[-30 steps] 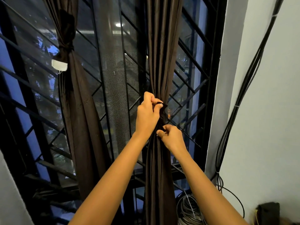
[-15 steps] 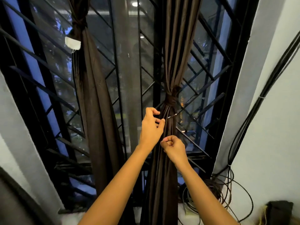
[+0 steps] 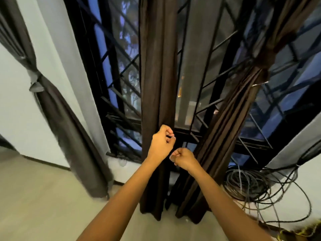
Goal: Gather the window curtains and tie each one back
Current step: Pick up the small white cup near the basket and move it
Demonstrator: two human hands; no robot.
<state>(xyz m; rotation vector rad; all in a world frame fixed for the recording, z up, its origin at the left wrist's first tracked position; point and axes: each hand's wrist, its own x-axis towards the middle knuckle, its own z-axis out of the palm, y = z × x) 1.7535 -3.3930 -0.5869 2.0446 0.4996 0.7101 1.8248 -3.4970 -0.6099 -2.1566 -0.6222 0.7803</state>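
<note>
Head view looks down both forearms toward a barred window (image 3: 119,54) with three curtains in sight. The middle curtain (image 3: 157,66) hangs straight in front of the hands, its long axis running from the top edge of the picture down to the floor (image 3: 43,197), and no tie shows on the length in view. The left hand (image 3: 161,144) is the nearer one. It sits directly in front of that curtain's right edge, low on the drop, with the wrist bent back and the fingers curled toward the thumb. Whether they pinch a fold of cloth or something small cannot be told. The right hand (image 3: 185,158) is just below and to the right of it, in the gap between the middle curtain and the right curtain (image 3: 231,119), closed into a fist with nothing visible in it.

The right curtain is already gathered and cinched by a band (image 3: 260,66) high up, and its lower part slants down to the floor beside a coil of cables (image 3: 251,185). A grey curtain (image 3: 69,127) on the left wall is tied as well. Judging from this, the next gather would be on the middle curtain, and the hands would need to rise along its length to reach tie height.
</note>
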